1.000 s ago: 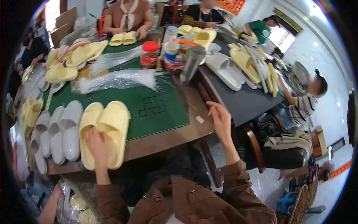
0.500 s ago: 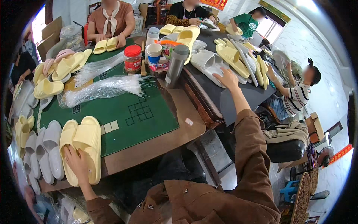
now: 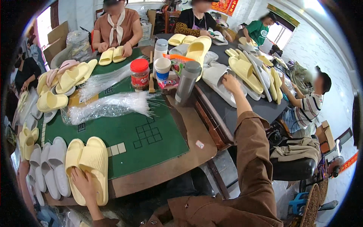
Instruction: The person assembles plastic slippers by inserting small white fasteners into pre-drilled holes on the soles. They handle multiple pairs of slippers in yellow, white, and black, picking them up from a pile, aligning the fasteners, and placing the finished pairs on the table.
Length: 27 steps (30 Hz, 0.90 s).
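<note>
A pair of yellow slippers (image 3: 99, 162) lies side by side at the near left corner of the green-topped table. My left hand (image 3: 84, 184) rests on this pair, its fingers stretched out on the footbed at the strap opening of the left slipper. My right arm reaches forward to the black table. There my right hand (image 3: 231, 82) has its fingers curled at the opening of a grey slipper (image 3: 215, 78), gripping its strap edge; the fingertips are partly hidden. Another grey slipper lies partly beneath it. Several yellow slippers (image 3: 245, 73) lie just beyond.
Grey slippers (image 3: 57, 164) line up left of the yellow pair. Bundles of clear plastic ties (image 3: 113, 108) lie on the green top (image 3: 170, 147). A red-lidded jar (image 3: 139, 75), paper cups (image 3: 162, 69) and a grey flask (image 3: 188, 84) stand near the table gap. Several people sit around.
My right hand has gone from stretched fingers over the grey slipper to curled fingers at its opening. My left hand stays on the yellow pair. The whole view has shifted slightly.
</note>
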{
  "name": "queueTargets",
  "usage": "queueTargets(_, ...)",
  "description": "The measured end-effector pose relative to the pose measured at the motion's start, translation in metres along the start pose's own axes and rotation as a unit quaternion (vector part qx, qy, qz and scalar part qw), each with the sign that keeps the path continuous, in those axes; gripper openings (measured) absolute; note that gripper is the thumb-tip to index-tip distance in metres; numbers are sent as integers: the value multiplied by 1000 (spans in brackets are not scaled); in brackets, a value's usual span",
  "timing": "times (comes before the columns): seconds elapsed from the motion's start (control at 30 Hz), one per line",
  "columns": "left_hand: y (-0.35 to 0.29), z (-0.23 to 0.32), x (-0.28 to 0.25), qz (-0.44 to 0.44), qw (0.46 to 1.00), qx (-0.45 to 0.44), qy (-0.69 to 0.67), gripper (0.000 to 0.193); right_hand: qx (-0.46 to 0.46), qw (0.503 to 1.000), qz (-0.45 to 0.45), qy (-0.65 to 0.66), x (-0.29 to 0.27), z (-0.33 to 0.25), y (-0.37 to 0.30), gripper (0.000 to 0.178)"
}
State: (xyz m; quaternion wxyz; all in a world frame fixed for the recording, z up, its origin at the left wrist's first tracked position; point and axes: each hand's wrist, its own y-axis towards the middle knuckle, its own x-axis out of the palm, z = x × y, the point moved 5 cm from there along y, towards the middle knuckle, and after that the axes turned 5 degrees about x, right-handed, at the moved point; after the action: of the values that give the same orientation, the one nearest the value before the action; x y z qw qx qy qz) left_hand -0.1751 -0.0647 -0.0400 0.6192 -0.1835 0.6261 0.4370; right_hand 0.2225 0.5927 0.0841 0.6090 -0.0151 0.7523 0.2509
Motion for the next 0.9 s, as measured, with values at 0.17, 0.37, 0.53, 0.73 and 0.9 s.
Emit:
queueTargets(0.17, -2, -3, 5, 22, 1000, 6, -2, 50, 38, 998, 52, -4, -9, -2, -5, 23)
queueTargets(0.37, 0, -14, 16, 36, 999, 33, 13, 47, 10, 997, 57, -54, -46, -5, -59, 24)
queueTargets(0.53, -2, -1, 1, 34, 998, 45, -17, 45, -28, 999, 43, -20, -77, -8, -132, 24)
queueTargets(0.73, 1, 12, -12, 54, 995, 78, -42, 39, -127, 990, 22, 49, -114, -59, -226, 17)
queueTargets(0.9, -2, 3, -12, 107, 989, 84, -57, 35, -250, 959, 23, 129, -119, -161, -298, 9)
